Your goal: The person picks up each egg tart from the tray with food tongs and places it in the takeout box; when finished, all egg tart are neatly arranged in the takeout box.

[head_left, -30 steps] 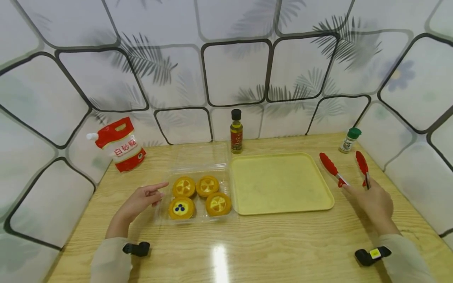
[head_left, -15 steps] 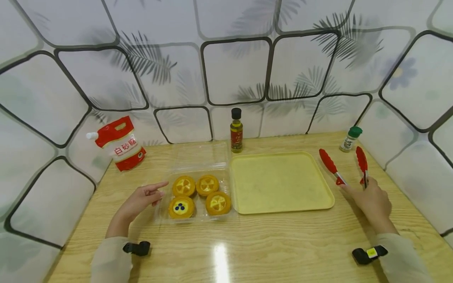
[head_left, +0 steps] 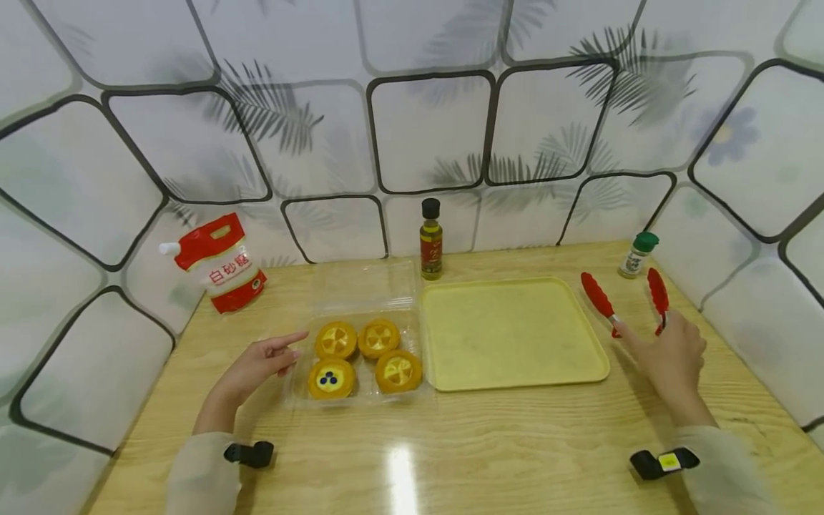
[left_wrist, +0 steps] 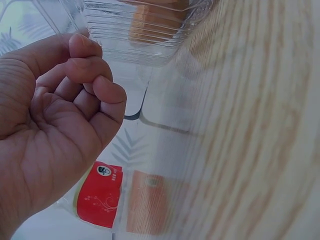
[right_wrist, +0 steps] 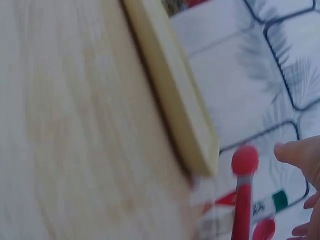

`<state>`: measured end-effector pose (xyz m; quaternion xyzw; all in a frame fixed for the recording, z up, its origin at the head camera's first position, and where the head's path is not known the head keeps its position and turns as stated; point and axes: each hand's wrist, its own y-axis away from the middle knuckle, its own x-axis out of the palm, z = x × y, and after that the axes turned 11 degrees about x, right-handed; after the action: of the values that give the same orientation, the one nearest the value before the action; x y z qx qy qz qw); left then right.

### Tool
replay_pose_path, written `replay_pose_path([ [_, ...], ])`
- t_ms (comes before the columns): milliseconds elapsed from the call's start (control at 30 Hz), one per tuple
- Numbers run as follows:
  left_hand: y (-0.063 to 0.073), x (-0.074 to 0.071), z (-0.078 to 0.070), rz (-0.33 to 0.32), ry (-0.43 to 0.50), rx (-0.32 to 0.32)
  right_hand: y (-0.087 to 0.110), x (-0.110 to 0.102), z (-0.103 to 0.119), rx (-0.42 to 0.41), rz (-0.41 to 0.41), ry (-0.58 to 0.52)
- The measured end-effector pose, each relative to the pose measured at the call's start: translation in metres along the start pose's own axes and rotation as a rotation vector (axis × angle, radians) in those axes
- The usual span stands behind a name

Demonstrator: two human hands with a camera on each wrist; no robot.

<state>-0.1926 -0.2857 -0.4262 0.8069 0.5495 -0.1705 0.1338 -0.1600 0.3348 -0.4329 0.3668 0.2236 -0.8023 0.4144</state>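
Observation:
My left hand (head_left: pixel 257 365) is at the left edge of a clear plastic container (head_left: pixel 360 393), its thumb and fingertips pinching the thin rim. In the left wrist view the fingers (left_wrist: pixel 95 70) curl in below the ridged wall. Several round yellow tarts sit inside; one tart (head_left: pixel 331 379) carries blue berries, and another tart (head_left: pixel 398 371) has a pale wedge pattern. My right hand (head_left: pixel 672 357) grips red-tipped tongs (head_left: pixel 597 295) by their handles. The tongs' arms are spread wide with nothing between them, right of a yellow tray (head_left: pixel 508 332).
A red and white sugar pouch (head_left: pixel 222 265) stands at the back left. Behind the tray is a dark-capped oil bottle (head_left: pixel 431 243). A green-capped seasoning jar (head_left: pixel 637 255) stands beyond the tongs. The container's lid (head_left: pixel 363 282) lies folded back toward the patterned wall (head_left: pixel 431 136).
My right hand has shifted slightly left toward the tray with the tongs, whose arms stay spread. My left hand and the container have held still.

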Motion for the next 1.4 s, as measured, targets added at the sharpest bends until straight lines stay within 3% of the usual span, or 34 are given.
replay_pose_path([
  [100, 0.003, -0.002, 0.001, -0.005, -0.009, -0.002, 0.008, 0.009, 0.025, -0.138, -0.040, -0.119],
  [200, 0.003, -0.003, 0.001, -0.011, -0.003, 0.009, 0.020, 0.020, 0.051, -0.233, 0.028, -0.216],
  [500, 0.002, -0.006, 0.004, -0.017, 0.018, 0.029, 0.052, 0.084, 0.130, -0.194, 0.633, -0.454],
  [567, 0.002, -0.006, 0.004, -0.017, 0.016, 0.029, 0.055, 0.100, 0.145, -0.160, 0.725, -0.510],
  [700, 0.001, -0.005, 0.004, -0.019, 0.024, 0.029, 0.056, 0.129, 0.175, -0.105, 0.833, -0.545],
  [900, -0.003, -0.003, 0.004, -0.013, 0.016, 0.041, 0.053, 0.163, 0.207, -0.001, 0.882, -0.605],
  [1100, -0.004, -0.002, 0.005, -0.001, 0.035, 0.038, 0.048, 0.189, 0.222, 0.179, 0.912, -0.796],
  [1233, -0.003, -0.002, 0.006, 0.004, 0.052, 0.039, 0.050, 0.198, 0.229, 0.243, 0.878, -0.844],
  [1400, -0.001, -0.003, 0.008, 0.005, 0.066, 0.041, 0.055, 0.206, 0.235, 0.257, 0.818, -0.847],
])
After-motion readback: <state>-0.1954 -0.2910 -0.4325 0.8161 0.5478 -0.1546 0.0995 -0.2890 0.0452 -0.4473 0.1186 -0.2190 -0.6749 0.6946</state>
